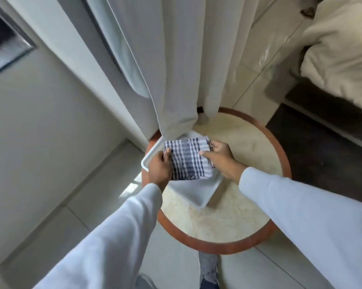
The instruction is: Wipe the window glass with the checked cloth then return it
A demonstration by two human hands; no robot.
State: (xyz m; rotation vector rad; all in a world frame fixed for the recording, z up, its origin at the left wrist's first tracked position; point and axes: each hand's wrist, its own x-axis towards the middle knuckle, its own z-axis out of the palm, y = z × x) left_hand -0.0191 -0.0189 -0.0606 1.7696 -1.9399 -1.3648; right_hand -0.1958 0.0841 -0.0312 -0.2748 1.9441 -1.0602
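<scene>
The folded blue-and-white checked cloth (188, 158) lies over the far half of a white tray (193, 193) on a small round table. My left hand (160, 168) grips the cloth's left edge, thumb on top. On the cloth's right edge my right hand (219, 156) holds it, thumb pressed onto the fabric. A strip of window glass (121, 49) shows at the upper left, between the wall and the pale curtain.
The round table (236, 222) has a marble-look top and a reddish-brown rim. A long pale curtain (176, 69) hangs down to the tray's far corner. A bed with a cream duvet (340, 51) stands at the right, on a dark rug (322, 151). Tiled floor surrounds the table.
</scene>
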